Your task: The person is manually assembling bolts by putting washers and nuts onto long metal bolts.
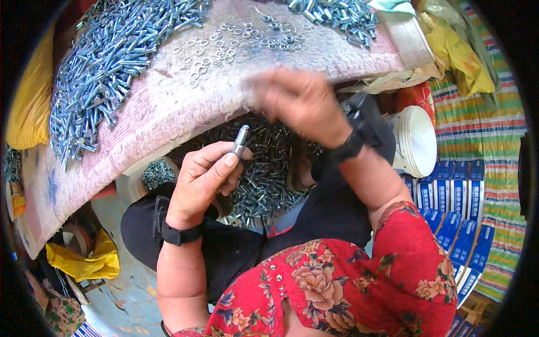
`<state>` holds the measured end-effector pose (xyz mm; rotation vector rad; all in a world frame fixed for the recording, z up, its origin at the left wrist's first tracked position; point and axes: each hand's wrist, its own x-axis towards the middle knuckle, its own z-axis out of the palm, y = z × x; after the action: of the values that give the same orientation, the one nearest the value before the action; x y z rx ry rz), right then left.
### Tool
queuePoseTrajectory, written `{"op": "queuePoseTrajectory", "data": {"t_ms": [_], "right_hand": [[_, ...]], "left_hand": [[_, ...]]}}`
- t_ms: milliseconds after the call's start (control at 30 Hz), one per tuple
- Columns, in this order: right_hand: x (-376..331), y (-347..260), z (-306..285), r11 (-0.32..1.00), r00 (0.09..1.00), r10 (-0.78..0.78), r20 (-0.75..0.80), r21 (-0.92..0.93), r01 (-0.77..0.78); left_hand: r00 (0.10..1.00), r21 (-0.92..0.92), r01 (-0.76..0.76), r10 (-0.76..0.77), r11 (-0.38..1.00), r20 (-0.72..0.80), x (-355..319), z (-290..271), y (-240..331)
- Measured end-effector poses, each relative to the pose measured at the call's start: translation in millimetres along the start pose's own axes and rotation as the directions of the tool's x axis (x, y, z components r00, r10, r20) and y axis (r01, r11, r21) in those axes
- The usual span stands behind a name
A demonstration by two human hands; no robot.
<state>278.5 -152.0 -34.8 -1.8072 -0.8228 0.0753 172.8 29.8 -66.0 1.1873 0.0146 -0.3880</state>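
In my left hand [203, 175], closed with the thumb pressed on it, is a shiny anchor bolt [241, 138] with a sleeve, its end pointing up. My right hand [306, 104] is above the near edge of the cloth-covered table [168, 118]. Its fingers are smeared by motion, so I cannot make out whether anything is in them. Beyond it, loose washers [216, 51] lie scattered on the cloth. A large heap of bolts [106, 67] covers the table's left side, and metal sleeves [339, 19] are piled at the far right.
Below my hands, between my legs, lies a mass of finished-looking metal pieces [264, 191]. A tub of nuts [158, 175] stands by my left knee. At right are a white bucket [418, 143] and stacked blue-and-white boxes [457, 224]. A yellow bag [87, 259] is at lower left.
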Motion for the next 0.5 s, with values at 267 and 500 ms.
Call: {"op": "queuePoseTrajectory", "data": {"t_ms": [267,500], "right_hand": [[91.7,107.5,-95.4,0.562,0.999,-0.002,-0.043,-0.826,-0.035],[102.9,121.0,-91.7,0.629,0.984,-0.065,-0.166,-0.773,-0.088]], "left_hand": [[0.999,-0.007,-0.035,0.035,0.999,-0.005,14.2,0.2,-3.6],[0.998,-0.047,-0.020,0.017,0.999,-0.066,18.5,-0.7,-3.9]]}}
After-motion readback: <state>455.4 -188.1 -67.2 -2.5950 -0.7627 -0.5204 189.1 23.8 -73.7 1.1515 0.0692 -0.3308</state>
